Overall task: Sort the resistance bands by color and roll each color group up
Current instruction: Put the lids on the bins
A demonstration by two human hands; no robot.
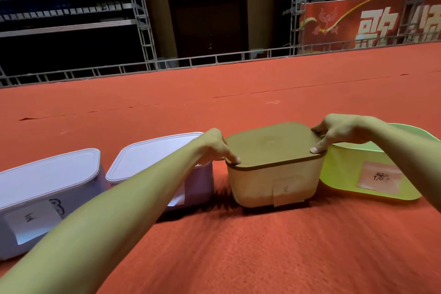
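- Resistance bands: none in sight, so my guess is they're inside these closed boxes.
- Left hand point(214, 145) pinches the left edge of the brown lid point(272, 145), and right hand point(338, 131) grips its far right corner. One hand per side should let it lift off level.
- The tan box point(262, 186) sits between a white box point(152, 155) on the left and a green tub point(346, 174) on the right. They're lined up and labelled, probably one per colour.

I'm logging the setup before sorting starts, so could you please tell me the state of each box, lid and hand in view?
Far-left white box: lid on, labelled.
Second white box: lid on.
Tan box: closed, labelled.
Brown lid: seated on the tan box.
Green bin: open, no lid, labelled.
Left hand: grips the lid's left edge.
Right hand: grips the lid's right edge.
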